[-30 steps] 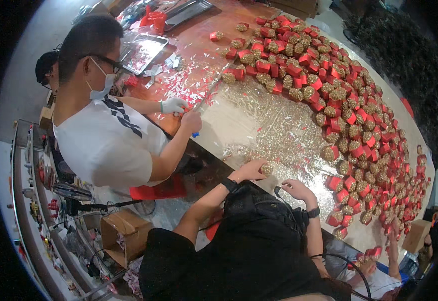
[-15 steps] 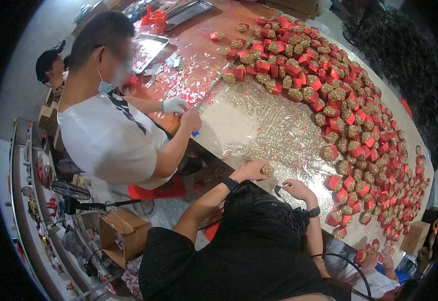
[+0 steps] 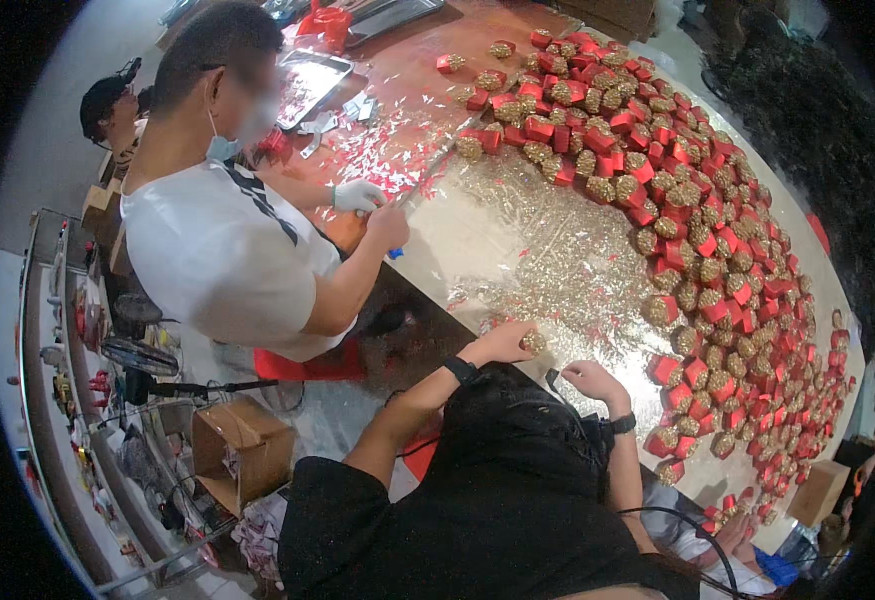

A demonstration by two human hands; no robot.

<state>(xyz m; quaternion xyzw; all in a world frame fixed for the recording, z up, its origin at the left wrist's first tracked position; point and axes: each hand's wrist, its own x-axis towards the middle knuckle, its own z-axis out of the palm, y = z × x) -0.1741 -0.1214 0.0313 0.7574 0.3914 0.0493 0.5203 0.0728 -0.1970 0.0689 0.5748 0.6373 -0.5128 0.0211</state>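
Note:
At the table's near edge, my left hand point(image 3: 500, 345) is closed around a rounded, gold-glittered piece point(image 3: 532, 343). My right hand point(image 3: 597, 382), a little to the right, has its fingers pinched on a small, thin dark tool point(image 3: 553, 379); its exact kind is too small to tell. The tool's tip points toward the left hand and stays apart from the gold piece. Gold glitter point(image 3: 577, 270) covers the table just beyond both hands. Many red blocks with gold-glittered tops point(image 3: 692, 235) lie heaped to the right, the closest ones beside my right hand.
To the left, a co-worker in a white shirt point(image 3: 217, 245) works at the table with one gloved hand. Red and white scraps point(image 3: 387, 150) and a metal tray point(image 3: 312, 85) lie near them. A cardboard box point(image 3: 247, 450) stands at lower left. Another person's hands point(image 3: 737, 535) show at lower right.
The whole view has shifted slightly. My hands keep nearly the same pose, the gold piece still in the left and the dark tool still in the right.

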